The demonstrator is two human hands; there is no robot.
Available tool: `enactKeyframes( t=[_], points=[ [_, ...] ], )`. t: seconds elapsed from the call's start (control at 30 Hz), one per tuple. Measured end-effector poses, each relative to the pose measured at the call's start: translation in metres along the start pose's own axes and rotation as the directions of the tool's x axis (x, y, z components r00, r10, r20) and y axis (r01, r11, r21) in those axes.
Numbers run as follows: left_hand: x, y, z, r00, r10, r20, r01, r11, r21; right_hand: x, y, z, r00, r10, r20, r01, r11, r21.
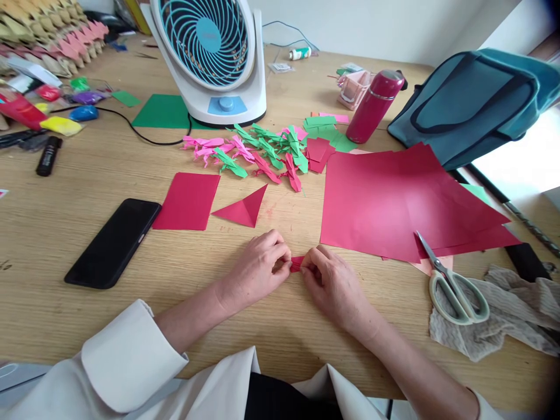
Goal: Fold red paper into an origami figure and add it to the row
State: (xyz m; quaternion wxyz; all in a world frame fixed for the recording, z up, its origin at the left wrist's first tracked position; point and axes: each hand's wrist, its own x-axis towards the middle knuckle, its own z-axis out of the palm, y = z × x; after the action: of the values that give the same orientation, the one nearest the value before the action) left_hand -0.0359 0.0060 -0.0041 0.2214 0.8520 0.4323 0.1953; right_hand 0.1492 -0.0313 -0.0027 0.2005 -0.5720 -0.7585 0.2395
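My left hand (258, 265) and my right hand (330, 280) meet at the table's near middle, both pinched on a small folded piece of red paper (296, 263) that lies on the wood. Only a sliver of that paper shows between my fingertips. Just beyond it lie a red folded triangle (242, 210) and a red paper rectangle (187, 200). Farther back is a heap of small folded pink, green and red paper figures (258, 153). Large red sheets (394, 198) are stacked to the right.
A black phone (114, 242) lies at left. Scissors (450, 286) rest on a grey cloth (503, 315) at right. A white desk fan (214, 58), its black cable (131, 125), a red bottle (374, 105), a teal bag (476, 99) and craft supplies (48, 99) stand farther back.
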Motion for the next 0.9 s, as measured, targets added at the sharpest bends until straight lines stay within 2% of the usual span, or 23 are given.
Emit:
enactKeyframes(
  t=[0.37,0.63,0.8,0.9],
  points=[
    [-0.001,-0.005,0.007,1.000,-0.002,-0.026,0.003,1.000,0.027,0.000,-0.001,0.003,1.000,-0.004,-0.018,0.004,1.000,-0.012],
    [-0.001,-0.007,0.005,1.000,-0.024,-0.021,0.025,0.997,0.067,0.001,0.000,0.006,0.999,-0.010,-0.036,0.009,1.000,-0.021],
    [-0.010,-0.008,-0.002,0.993,0.085,-0.083,-0.084,0.996,0.018,0.000,0.001,0.008,0.998,-0.038,-0.055,0.036,0.999,-0.029],
    [-0.021,-0.007,-0.005,0.970,0.223,-0.099,-0.212,0.971,0.112,0.000,0.002,0.008,0.998,-0.042,-0.056,0.040,0.999,-0.028]
  ],
)
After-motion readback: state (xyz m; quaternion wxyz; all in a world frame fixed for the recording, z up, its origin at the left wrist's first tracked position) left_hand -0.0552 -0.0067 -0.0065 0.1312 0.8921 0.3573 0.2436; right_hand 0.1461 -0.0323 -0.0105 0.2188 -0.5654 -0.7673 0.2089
